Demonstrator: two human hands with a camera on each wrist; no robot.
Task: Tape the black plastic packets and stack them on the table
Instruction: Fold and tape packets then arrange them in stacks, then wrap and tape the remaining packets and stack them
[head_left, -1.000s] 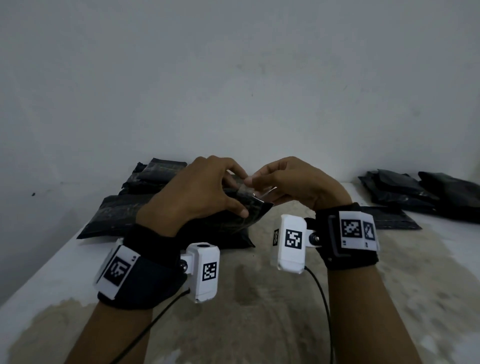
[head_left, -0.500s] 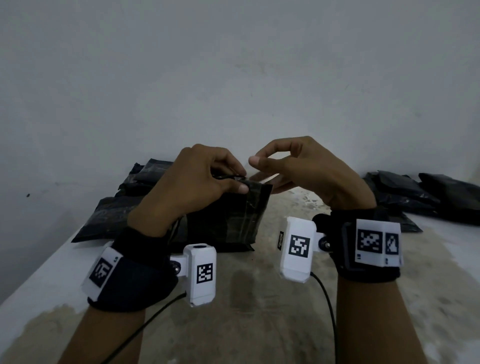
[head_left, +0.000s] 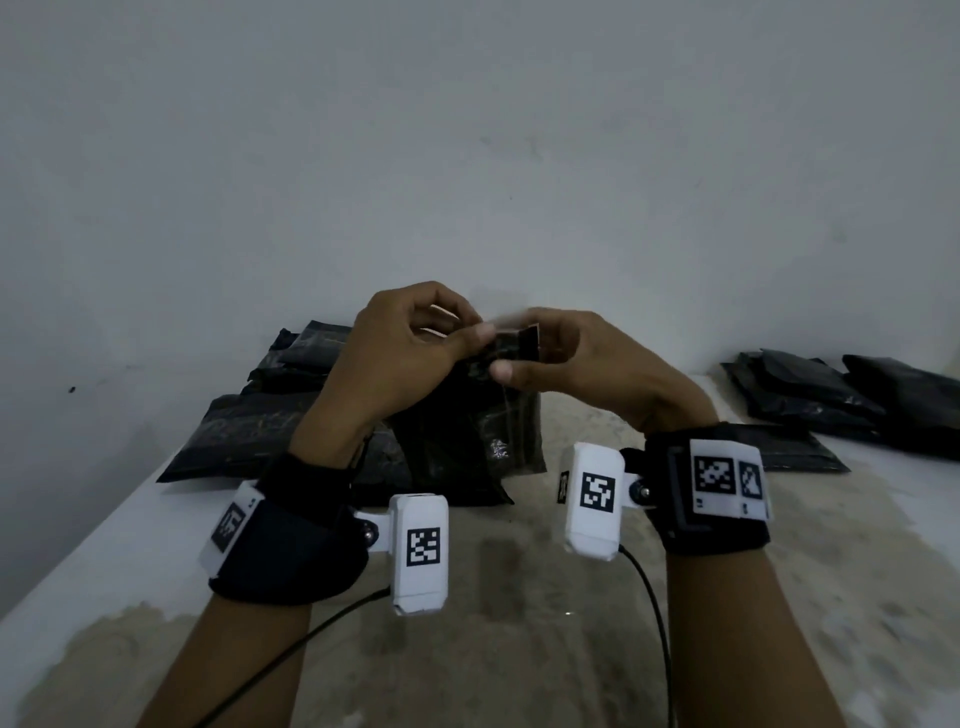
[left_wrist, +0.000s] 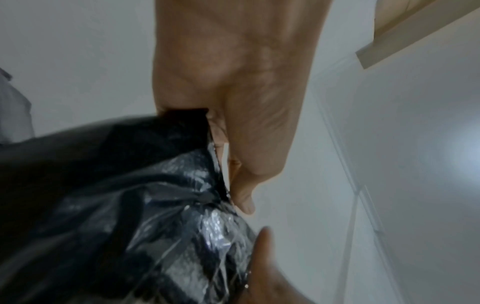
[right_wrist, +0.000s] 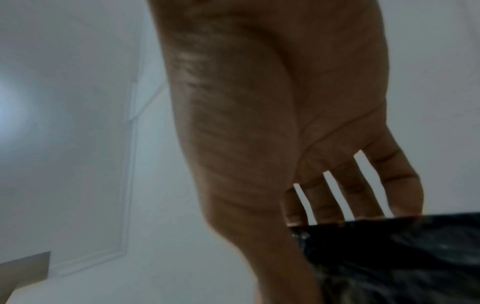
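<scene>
Now the black packet hangs upright above the counter, its folded top edge pinched between the left hand and the right hand, both sets of fingers curled onto it where clear tape glints. Below the fingers lie more packets. Likely risk: tape wrinkling or sticking to skin, letting the fold spring open.

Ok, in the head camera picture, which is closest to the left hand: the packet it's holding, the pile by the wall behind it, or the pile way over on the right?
1. Held packet: the left hand grips its top.
2. Left pile: just behind, by the wall.
3. Right pile: far across the table.
</scene>
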